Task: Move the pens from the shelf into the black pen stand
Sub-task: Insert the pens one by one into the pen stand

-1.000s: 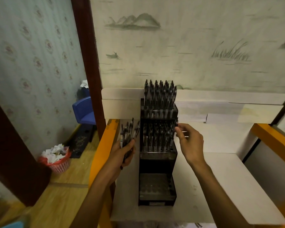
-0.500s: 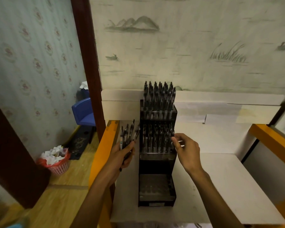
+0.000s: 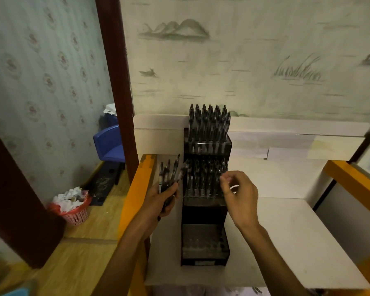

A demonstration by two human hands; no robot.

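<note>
The left hand (image 3: 162,199) grips a bunch of pens (image 3: 170,174) just beside the black pen stand (image 3: 205,210). The right hand (image 3: 239,195) sits by its middle row, fingers curled, holding nothing.

Left hand (image 3: 162,199) clenched in grip; right hand (image 3: 240,195) curled, raised.

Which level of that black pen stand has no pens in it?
The bottom tier, nearest the person: only bare holes show there, while the top tier and middle tier are packed with pens.
</note>
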